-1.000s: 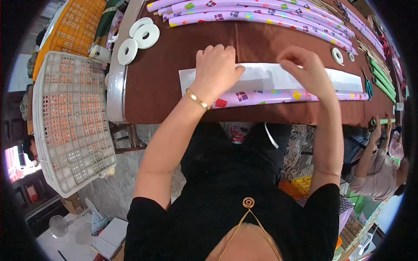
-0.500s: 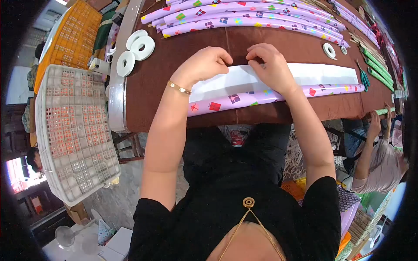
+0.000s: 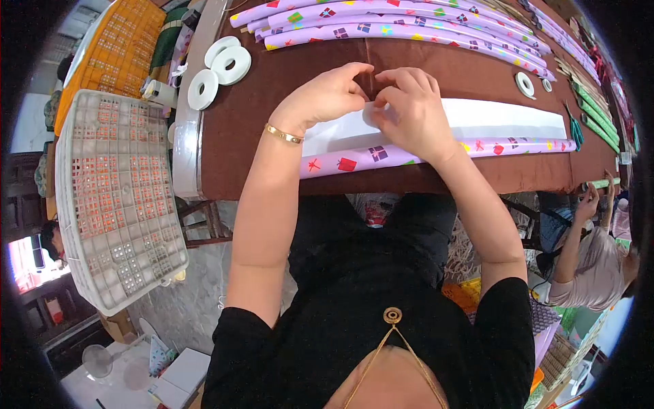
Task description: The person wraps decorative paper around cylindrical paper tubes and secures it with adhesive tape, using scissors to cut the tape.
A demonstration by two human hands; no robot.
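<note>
A roll of purple wrapping paper (image 3: 347, 161) with a gift-box print lies along the table's near side, its white underside (image 3: 494, 116) facing up in a strip behind the roll. My left hand (image 3: 327, 97) is just above the strip's far edge, its fingers bent inward and pinched. Close beside it, my right hand (image 3: 414, 112) is curled with thumb and fingertips together over the white paper. Whatever lies between the fingertips of either hand is too small to make out. The two hands are a small gap apart.
Several finished-looking purple rolls (image 3: 409, 31) lie at the back. White tape rolls (image 3: 231, 65) sit at the left, another tape roll (image 3: 524, 84) at the right by green-handled scissors (image 3: 576, 133). Stacked plastic crates (image 3: 126, 198) stand left of the table. A co-worker's hand (image 3: 587, 204) holds a green roll.
My right hand has turned and its fingers have drawn together nearer my left hand. My left fingers have shifted slightly. The whole view has moved a little.
</note>
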